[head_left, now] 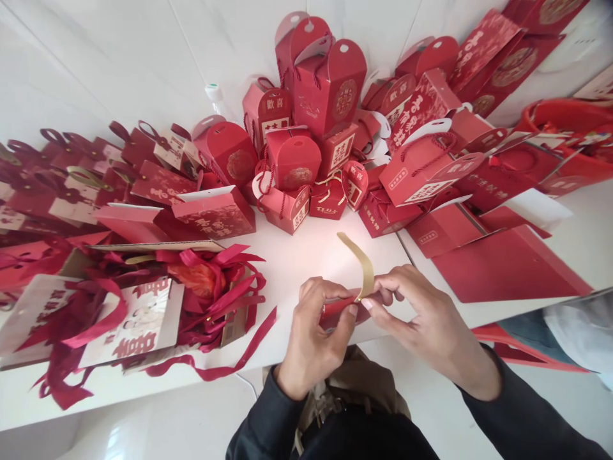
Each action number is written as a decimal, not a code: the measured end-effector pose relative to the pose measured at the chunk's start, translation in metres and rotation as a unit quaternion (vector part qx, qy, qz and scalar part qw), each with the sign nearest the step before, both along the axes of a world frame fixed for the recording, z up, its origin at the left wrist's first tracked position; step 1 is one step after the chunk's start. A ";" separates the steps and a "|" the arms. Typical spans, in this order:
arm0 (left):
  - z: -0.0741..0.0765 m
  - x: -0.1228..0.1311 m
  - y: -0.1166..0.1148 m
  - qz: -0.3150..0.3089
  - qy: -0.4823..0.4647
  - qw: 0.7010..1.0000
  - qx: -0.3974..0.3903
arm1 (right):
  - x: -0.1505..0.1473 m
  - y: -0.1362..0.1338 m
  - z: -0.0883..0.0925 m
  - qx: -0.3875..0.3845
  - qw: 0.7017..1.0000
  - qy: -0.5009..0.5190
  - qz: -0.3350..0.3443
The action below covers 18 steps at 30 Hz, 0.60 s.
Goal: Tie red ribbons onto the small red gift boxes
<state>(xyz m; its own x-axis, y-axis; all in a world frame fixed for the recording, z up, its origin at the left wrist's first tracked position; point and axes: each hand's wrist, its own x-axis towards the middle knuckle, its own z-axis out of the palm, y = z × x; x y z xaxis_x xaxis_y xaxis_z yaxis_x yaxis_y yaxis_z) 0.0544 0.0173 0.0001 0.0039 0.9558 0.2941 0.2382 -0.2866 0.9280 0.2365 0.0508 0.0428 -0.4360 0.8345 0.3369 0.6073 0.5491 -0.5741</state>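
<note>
Pinching a small red card piece (pixel 335 311) between them, the left hand (pixel 311 329) and the right hand (pixel 424 319) are meeting at 6 o'clock, over the near edge of the white worktop (pixel 297 255). The left fingers (pixel 342 306) are clenching on the piece's left end. The right fingers (pixel 378 305) are grasping the lower end of a gold strip (pixel 363 265) against it, and the strip is curling up towards 12 o'clock. A pile of red gift boxes (pixel 325 83) is standing at 12 o'clock, well apart from the hands. Loose red ribbons (pixel 225 287) are spilling from a cardboard tray at 9 o'clock, and flat red sheets (pixel 502 265) are lying at 3 o'clock.
</note>
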 end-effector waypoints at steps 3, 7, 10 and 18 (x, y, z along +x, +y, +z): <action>0.000 0.002 0.001 0.007 -0.013 1.000 0.001 | 0.001 -0.002 0.003 -0.016 1.000 0.010 0.005; -0.001 0.002 0.003 0.024 -0.016 1.000 0.004 | 0.006 -0.004 0.007 -0.078 0.996 0.018 0.034; -0.003 0.001 0.003 0.017 -0.011 1.000 0.021 | 0.012 0.000 0.004 -0.120 0.991 0.059 -0.003; -0.010 -0.002 0.000 -0.031 0.022 0.997 0.063 | 0.018 0.037 0.001 -0.028 0.998 -0.019 0.060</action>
